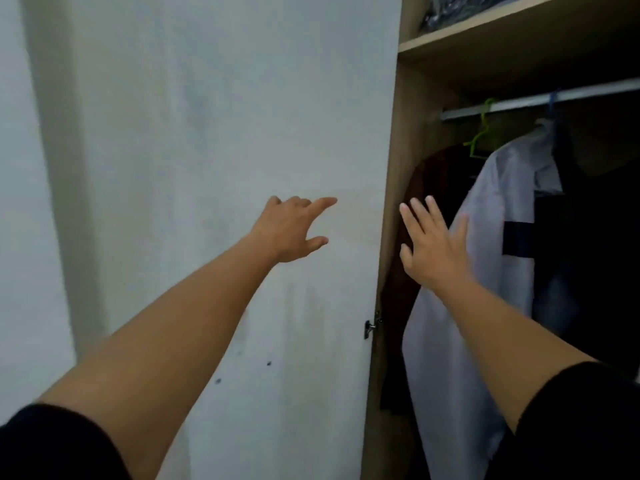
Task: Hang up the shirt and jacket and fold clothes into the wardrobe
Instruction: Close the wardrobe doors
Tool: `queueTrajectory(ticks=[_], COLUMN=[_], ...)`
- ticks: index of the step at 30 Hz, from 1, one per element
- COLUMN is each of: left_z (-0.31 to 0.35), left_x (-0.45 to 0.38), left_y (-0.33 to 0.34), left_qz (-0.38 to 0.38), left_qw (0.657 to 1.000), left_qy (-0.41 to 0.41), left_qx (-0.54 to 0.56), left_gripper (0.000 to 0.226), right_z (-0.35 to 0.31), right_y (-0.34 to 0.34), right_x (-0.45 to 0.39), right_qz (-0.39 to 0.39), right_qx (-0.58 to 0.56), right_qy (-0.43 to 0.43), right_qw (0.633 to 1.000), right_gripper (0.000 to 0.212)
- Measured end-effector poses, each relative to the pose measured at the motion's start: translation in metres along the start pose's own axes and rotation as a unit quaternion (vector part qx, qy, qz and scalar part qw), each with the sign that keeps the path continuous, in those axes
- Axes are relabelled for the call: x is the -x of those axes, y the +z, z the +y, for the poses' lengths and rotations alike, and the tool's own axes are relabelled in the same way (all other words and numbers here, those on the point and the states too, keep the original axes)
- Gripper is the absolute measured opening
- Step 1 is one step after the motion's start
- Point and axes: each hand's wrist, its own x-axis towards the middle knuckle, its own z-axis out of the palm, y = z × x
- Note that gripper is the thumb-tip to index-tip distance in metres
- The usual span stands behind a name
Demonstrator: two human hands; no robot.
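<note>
A white shirt (485, 271) with a dark band hangs from the wardrobe rail (540, 100) on a blue hanger (553, 102). To its left a dark brown jacket (412, 244) hangs on a green hanger (482, 133). My right hand (433, 247) is raised in front of both garments with its fingers spread and holds nothing. My left hand (294, 230) reaches toward the white wardrobe door (225, 133), index finger and thumb stretched out, and it also holds nothing. Whether either hand touches anything I cannot tell.
The open door stands at the left, with a metal hinge (370, 327) on its edge. Above the rail a wooden shelf (485, 36) carries dark folded clothes (450, 12). More dark garments (595, 254) hang at the right.
</note>
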Motion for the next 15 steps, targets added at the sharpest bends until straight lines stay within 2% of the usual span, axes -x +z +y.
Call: queueTrajectory(ticks=[4,7,12,15], left_z=[-0.029,-0.043,-0.08,-0.112], left_x=[0.04,0.07,0.111,0.124], left_y=[-0.024,-0.038,-0.055,-0.06], left_qz=[0.028,0.052,-0.018,-0.055], left_qw=[0.995,0.989,0.969,0.959], left_qy=[-0.065,-0.095,-0.188,-0.22], left_qx=[-0.064,-0.101,-0.158,-0.17], left_gripper=[0.067,0.076,0.121,0.134], right_z=[-0.049,-0.084,-0.15,-0.194], right_y=[0.013,0.022,0.019,0.015], right_x=[0.019,0.038,0.059,0.061], right_qz=[-0.002,0.019,0.02,0.024], right_qx=[-0.019,-0.024,-0.032,-0.046], right_qy=[-0.085,-0.147,-0.243,-0.277], right_qw=[0.996,0.989,0.969,0.959], right_gripper=[0.073,0.074,0.077,0.077])
